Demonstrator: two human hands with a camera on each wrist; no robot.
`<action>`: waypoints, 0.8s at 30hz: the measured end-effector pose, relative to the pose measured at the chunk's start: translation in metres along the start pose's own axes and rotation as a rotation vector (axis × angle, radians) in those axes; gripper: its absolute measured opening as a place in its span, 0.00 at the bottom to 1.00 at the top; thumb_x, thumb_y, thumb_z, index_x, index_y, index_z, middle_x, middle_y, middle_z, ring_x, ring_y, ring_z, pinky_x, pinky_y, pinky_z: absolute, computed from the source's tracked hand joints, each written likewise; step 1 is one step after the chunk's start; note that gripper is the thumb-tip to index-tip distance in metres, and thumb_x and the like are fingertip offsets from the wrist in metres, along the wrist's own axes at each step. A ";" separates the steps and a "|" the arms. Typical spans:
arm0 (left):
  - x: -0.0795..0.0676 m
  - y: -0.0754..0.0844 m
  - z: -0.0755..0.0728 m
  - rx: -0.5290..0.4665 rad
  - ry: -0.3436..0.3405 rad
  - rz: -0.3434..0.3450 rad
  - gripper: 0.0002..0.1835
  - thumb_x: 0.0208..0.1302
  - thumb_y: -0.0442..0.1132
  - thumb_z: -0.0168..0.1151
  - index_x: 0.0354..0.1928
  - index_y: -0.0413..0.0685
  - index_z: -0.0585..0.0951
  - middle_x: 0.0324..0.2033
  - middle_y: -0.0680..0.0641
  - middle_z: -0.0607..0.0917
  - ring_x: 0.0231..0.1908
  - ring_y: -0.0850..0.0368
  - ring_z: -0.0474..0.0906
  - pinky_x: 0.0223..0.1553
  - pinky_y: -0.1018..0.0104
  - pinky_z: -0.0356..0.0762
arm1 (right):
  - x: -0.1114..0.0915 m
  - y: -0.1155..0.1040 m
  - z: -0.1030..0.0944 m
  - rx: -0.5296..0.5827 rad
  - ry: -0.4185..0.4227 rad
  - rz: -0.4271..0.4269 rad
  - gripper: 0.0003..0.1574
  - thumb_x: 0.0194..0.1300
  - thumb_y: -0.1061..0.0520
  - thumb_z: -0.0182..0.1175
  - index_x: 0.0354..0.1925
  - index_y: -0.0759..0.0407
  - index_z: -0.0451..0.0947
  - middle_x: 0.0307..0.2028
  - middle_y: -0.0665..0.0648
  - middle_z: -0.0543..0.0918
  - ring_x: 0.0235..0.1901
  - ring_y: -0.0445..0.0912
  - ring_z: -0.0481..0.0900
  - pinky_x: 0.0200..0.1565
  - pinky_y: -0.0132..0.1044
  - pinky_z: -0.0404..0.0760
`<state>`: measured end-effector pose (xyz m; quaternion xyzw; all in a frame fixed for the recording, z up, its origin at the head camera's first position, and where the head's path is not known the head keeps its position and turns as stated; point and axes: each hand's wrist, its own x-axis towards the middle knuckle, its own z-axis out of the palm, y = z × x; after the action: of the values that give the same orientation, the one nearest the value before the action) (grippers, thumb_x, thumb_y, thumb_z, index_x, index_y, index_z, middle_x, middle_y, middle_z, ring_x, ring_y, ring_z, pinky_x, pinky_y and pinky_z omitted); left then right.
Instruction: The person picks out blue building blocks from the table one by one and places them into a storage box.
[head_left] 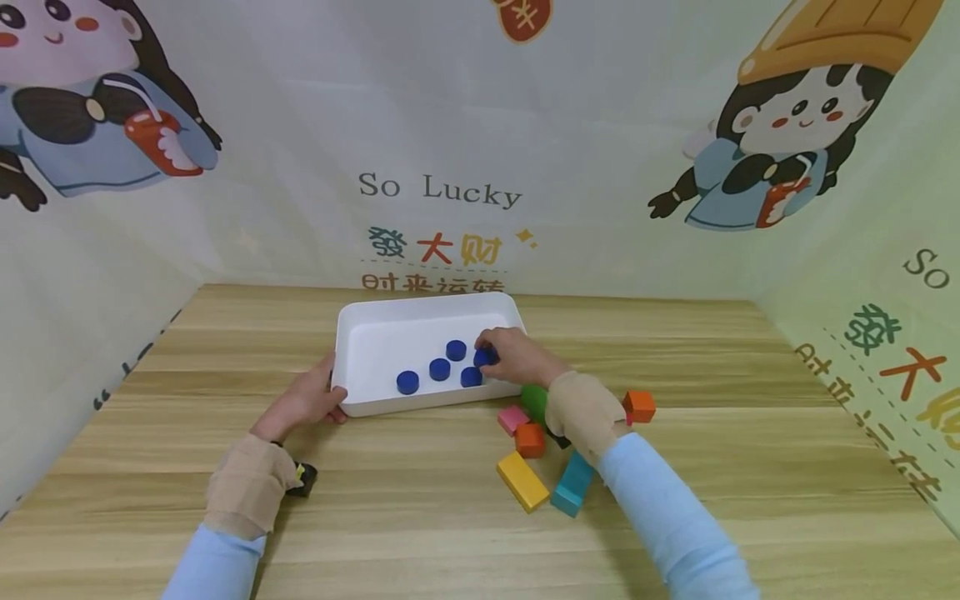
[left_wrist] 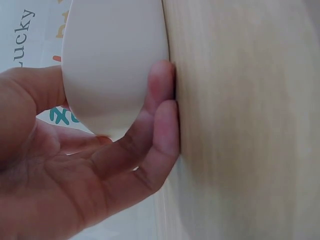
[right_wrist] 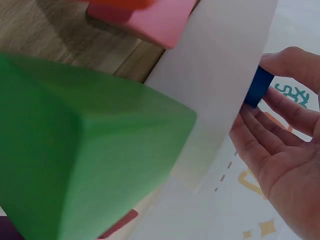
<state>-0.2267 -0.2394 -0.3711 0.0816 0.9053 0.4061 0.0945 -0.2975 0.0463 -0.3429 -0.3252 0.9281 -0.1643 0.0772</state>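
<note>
A white tray [head_left: 360, 333] lies on the wooden table with several blue discs [head_left: 439, 368] inside. My right hand [head_left: 510, 357] reaches over the tray's right front corner and pinches one blue disc [head_left: 484, 357] in its fingertips; in the right wrist view that disc [right_wrist: 258, 86] shows past the tray's wall [right_wrist: 220, 75]. My left hand [head_left: 306, 400] holds the tray's front left corner, the thumb on its rim. In the left wrist view the fingers [left_wrist: 160, 115] curl round the tray's rounded corner [left_wrist: 110, 60].
Loose blocks lie right of the tray's front: a green block [head_left: 534, 400], a pink one [head_left: 512, 418], two orange ones [head_left: 639, 406], a yellow bar [head_left: 522, 481] and a teal bar [head_left: 573, 483]. Printed walls close in the table on three sides.
</note>
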 end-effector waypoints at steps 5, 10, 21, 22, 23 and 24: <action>0.000 0.000 0.001 -0.002 0.002 0.008 0.25 0.58 0.25 0.42 0.57 0.26 0.52 0.32 0.29 0.76 0.19 0.56 0.77 0.21 0.64 0.78 | 0.001 0.003 0.004 -0.020 -0.008 0.002 0.19 0.55 0.59 0.59 0.45 0.66 0.73 0.43 0.62 0.78 0.41 0.49 0.73 0.49 0.38 0.74; 0.001 -0.001 0.001 -0.010 0.008 -0.002 0.25 0.57 0.25 0.42 0.57 0.26 0.53 0.31 0.30 0.76 0.18 0.57 0.77 0.20 0.64 0.79 | 0.001 0.006 0.007 -0.028 -0.029 -0.006 0.19 0.55 0.59 0.59 0.45 0.66 0.73 0.43 0.61 0.78 0.41 0.49 0.73 0.50 0.38 0.73; 0.002 -0.003 0.003 -0.020 0.018 -0.008 0.23 0.56 0.25 0.42 0.55 0.26 0.54 0.30 0.31 0.76 0.18 0.57 0.77 0.19 0.66 0.78 | -0.003 0.009 0.008 -0.032 -0.057 0.023 0.19 0.56 0.57 0.60 0.45 0.66 0.73 0.42 0.62 0.78 0.41 0.49 0.74 0.49 0.39 0.75; 0.002 -0.003 0.003 -0.021 0.018 -0.008 0.23 0.56 0.25 0.42 0.55 0.26 0.54 0.30 0.31 0.76 0.18 0.57 0.77 0.19 0.65 0.78 | -0.002 0.010 0.009 -0.028 -0.064 0.036 0.20 0.55 0.57 0.61 0.45 0.66 0.74 0.42 0.62 0.78 0.42 0.49 0.74 0.49 0.39 0.75; 0.002 -0.003 0.003 -0.021 0.018 -0.007 0.23 0.56 0.25 0.42 0.55 0.26 0.54 0.30 0.31 0.76 0.18 0.57 0.77 0.19 0.65 0.78 | -0.001 0.011 0.009 -0.041 -0.060 0.028 0.20 0.56 0.57 0.60 0.46 0.66 0.73 0.42 0.62 0.78 0.42 0.49 0.74 0.49 0.39 0.75; 0.002 -0.003 0.003 -0.022 0.018 -0.007 0.23 0.56 0.25 0.42 0.55 0.26 0.54 0.30 0.31 0.77 0.18 0.57 0.77 0.19 0.65 0.78 | -0.001 0.012 0.009 -0.058 -0.055 0.019 0.20 0.56 0.57 0.60 0.46 0.65 0.73 0.43 0.61 0.78 0.42 0.49 0.74 0.49 0.39 0.75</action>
<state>-0.2285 -0.2387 -0.3755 0.0734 0.9019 0.4164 0.0885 -0.3014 0.0530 -0.3557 -0.3229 0.9330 -0.1276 0.0949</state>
